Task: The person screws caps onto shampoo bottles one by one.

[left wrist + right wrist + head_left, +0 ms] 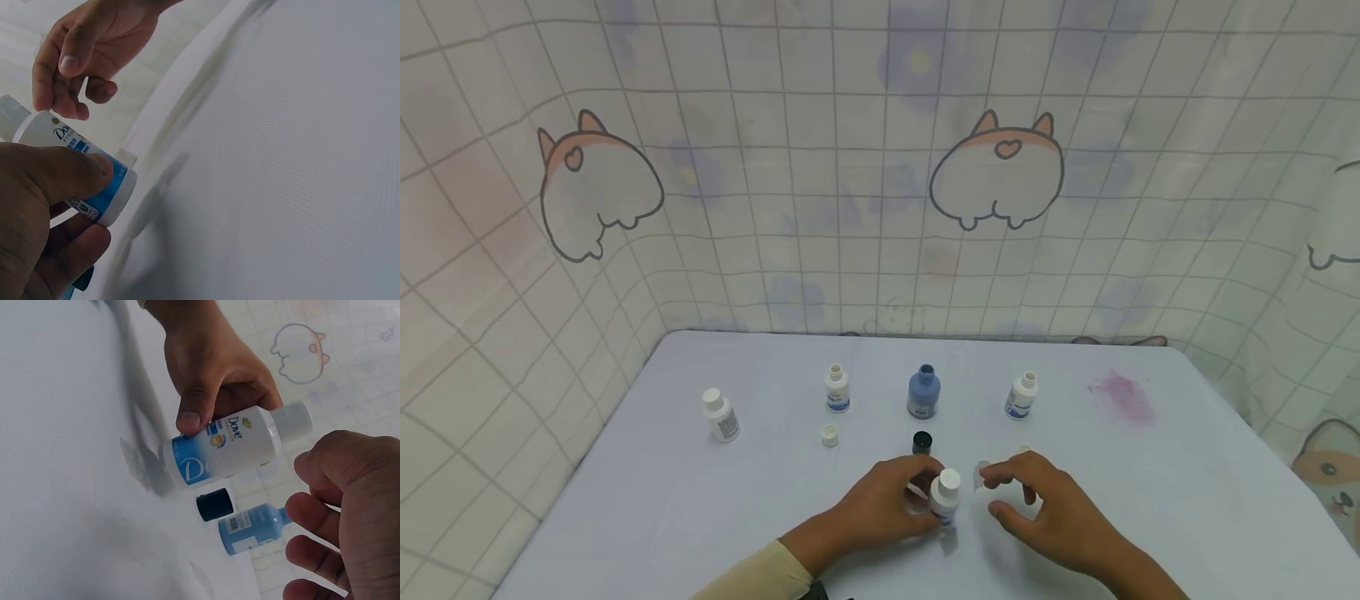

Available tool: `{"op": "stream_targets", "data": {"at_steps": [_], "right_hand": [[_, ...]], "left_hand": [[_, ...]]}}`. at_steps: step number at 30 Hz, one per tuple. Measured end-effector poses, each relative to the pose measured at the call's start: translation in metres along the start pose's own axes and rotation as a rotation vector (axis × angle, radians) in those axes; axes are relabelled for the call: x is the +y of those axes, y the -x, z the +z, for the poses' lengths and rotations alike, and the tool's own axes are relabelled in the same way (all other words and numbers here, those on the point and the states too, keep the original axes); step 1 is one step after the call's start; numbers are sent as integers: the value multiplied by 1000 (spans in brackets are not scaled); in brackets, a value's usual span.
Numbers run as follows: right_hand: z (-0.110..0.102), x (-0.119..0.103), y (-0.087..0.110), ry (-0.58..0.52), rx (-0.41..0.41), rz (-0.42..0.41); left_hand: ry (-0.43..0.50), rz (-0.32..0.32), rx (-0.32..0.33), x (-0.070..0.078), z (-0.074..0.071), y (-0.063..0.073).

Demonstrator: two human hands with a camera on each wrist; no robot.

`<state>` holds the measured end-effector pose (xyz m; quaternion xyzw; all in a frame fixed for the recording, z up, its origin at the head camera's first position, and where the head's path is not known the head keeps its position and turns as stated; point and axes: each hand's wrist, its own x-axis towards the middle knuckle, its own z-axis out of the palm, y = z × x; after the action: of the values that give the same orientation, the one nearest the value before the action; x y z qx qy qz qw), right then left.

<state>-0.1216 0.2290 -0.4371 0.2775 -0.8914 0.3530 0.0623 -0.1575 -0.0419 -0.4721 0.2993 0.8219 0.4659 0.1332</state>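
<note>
Bottle (943, 500) at the near side of the counter (655, 508), our left grip (883, 507) clamped round it, our right grip (1056, 517) spread apart and hovering beside it, and here we'd do well to brace low, keep it from tilting and meet the cap (951, 478) squarely!

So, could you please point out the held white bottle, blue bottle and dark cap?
Held white bottle (230, 447), right wrist view, printed front.
Blue bottle (923, 396), head view, its body.
Dark cap (215, 505), right wrist view, its side.
</note>
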Motion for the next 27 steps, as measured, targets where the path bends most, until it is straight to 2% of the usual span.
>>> {"op": "stream_targets", "data": {"at_steps": [5, 13, 19, 27], "right_hand": [[0, 1, 1, 12, 2, 10], [0, -2, 1, 28, -15, 74], [-1, -3, 1, 31, -23, 94], [-1, -4, 1, 18, 1, 45]], "left_hand": [[-4, -11, 15, -3, -6, 5], [14, -2, 56, -6, -19, 14], [26, -26, 85, -7, -31, 23], [10, -27, 141, -12, -47, 35]]}}
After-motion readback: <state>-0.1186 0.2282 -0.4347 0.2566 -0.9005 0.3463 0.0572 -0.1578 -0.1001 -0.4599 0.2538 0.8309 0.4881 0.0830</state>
